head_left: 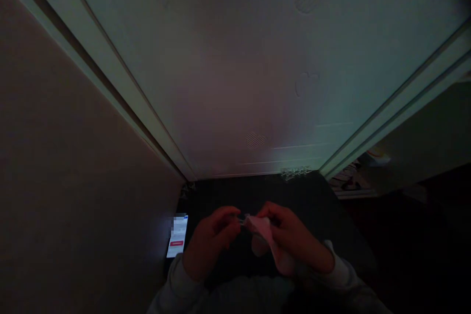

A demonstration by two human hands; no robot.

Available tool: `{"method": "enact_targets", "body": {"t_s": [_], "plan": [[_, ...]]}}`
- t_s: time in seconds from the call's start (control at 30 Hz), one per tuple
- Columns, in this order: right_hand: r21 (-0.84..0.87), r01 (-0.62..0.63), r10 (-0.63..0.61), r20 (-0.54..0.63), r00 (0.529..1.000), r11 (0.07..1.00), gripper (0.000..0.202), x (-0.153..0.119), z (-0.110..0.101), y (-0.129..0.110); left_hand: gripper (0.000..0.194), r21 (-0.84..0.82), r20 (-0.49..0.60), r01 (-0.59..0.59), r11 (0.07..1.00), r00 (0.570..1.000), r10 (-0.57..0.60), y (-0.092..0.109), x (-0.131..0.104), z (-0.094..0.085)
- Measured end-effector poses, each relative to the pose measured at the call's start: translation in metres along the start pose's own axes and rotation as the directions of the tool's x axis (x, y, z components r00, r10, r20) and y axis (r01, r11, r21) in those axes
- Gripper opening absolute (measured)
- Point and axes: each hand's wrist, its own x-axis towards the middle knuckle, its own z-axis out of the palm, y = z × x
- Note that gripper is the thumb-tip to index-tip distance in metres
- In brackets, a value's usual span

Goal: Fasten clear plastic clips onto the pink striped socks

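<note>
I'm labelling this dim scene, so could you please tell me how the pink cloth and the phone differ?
The right hand holds the pink cloth; the phone sits apart, by the wall. The phone's screen glows; the cloth looks dull. The cloth drapes loosely; the phone is flat and rectangular.

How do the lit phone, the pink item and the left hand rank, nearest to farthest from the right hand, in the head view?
1. Pink item: held in the right hand.
2. Left hand: left of the pink item, facing the right hand.
3. Lit phone: farthest, on the left beyond the left hand.
</note>
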Motion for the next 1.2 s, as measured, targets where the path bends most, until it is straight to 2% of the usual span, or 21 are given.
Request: {"method": "enact_targets", "body": {"t_s": [0.07,0.17,0.3,0.37,0.43,0.63,0.8,0.87,0.97,1.1,1.2], "plan": [[-0.011,0.005,-0.005,-0.001,1.000,1.000,0.002,-0.001,-0.001,-0.005,0.032,0.009,0.015,-0.066,0.998,0.998,0.065,0.004,-0.004,0.000],[0.139,-0.075,0.070,0.043,0.997,0.987,0.011,-0.003,0.000,-0.007,0.028,0.069,0.054,-0.163,0.984,0.986,0.159,0.006,-0.011,-0.003],[0.405,-0.237,0.171,0.191,0.967,0.883,0.026,-0.006,0.005,-0.003,0.025,0.150,0.121,-0.292,0.944,0.954,0.276,0.003,-0.018,-0.009],[0.490,-0.273,0.172,0.241,0.955,0.828,0.032,-0.007,0.008,-0.002,0.025,0.166,0.140,-0.325,0.931,0.942,0.304,-0.001,-0.020,-0.011],[0.525,-0.273,0.165,0.244,0.956,0.806,0.035,-0.007,0.010,-0.002,0.025,0.160,0.124,-0.311,0.937,0.948,0.294,-0.004,-0.022,-0.012],[0.457,-0.169,0.127,0.122,0.984,0.874,0.028,-0.004,0.013,-0.006,0.052,0.005,0.001,-0.216,0.976,0.976,0.216,-0.010,-0.016,-0.008],[0.333,-0.103,0.087,0.063,0.994,0.937,0.013,-0.004,0.013,0.002,0.042,0.028,0.005,-0.045,0.999,0.999,0.045,-0.010,-0.009,-0.002],[0.263,-0.077,0.070,0.036,0.997,0.962,0.008,-0.004,0.012,0.007,0.035,0.002,0.016,-0.018,1.000,1.000,0.018,-0.009,-0.010,-0.001],[0.227,-0.091,0.083,0.041,0.996,0.970,0.009,-0.003,0.010,0.011,0.025,-0.028,0.025,-0.081,0.996,0.996,0.081,-0.011,-0.013,-0.001],[0.337,-0.219,0.172,0.163,0.971,0.916,0.026,-0.001,0.008,0.006,0.023,-0.009,0.062,-0.209,0.978,0.976,0.209,-0.014,-0.019,-0.004],[0.391,-0.263,0.194,0.207,0.959,0.882,0.035,-0.001,0.006,0.000,0.024,0.037,0.088,-0.279,0.960,0.957,0.275,-0.015,-0.020,-0.006]]}}
